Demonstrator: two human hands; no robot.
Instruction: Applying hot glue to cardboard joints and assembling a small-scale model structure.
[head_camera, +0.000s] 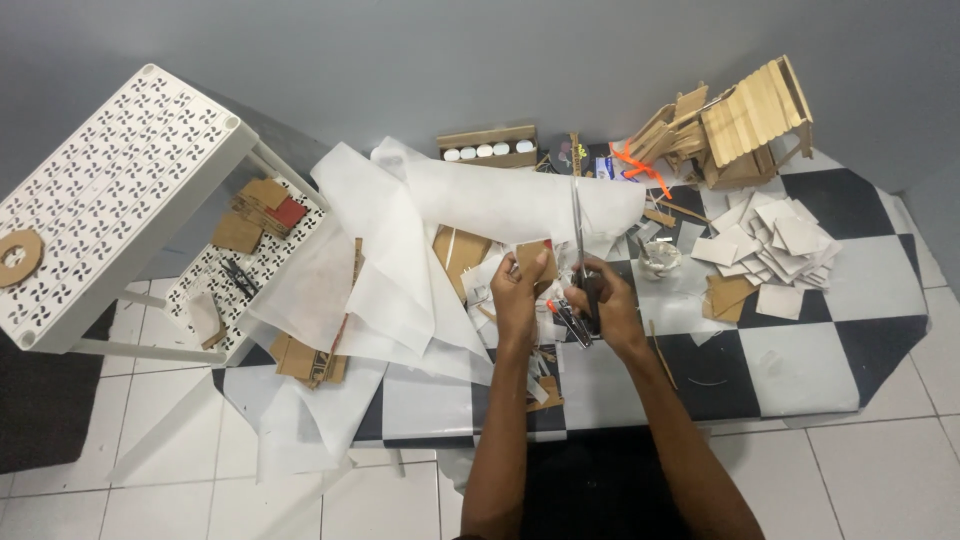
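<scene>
While the two arms reach up from the bottom, the left hand (517, 293) pinches a small brown piece of cardboard (532, 261) between its thumb and fingers. Its fingers are closed tight on that piece. The right hand (603, 305) is wrapped around the handles of long scissors (579, 240). The blades point away from the person and look closed. The cardboard is just left of the blades, very close to them; I cannot tell if they touch.

Both hands are over a black and white checkered mat (800, 350) on the tiled floor. Big white paper sheets (400, 260) lie to the left of the hands. A pile of small white squares (775, 245) lies to the right, well apart from the hands. A white rack with holes (110, 190) stands on the far left. At the far edge, near the grey wall, sits a little house made of wooden sticks (745, 125).
</scene>
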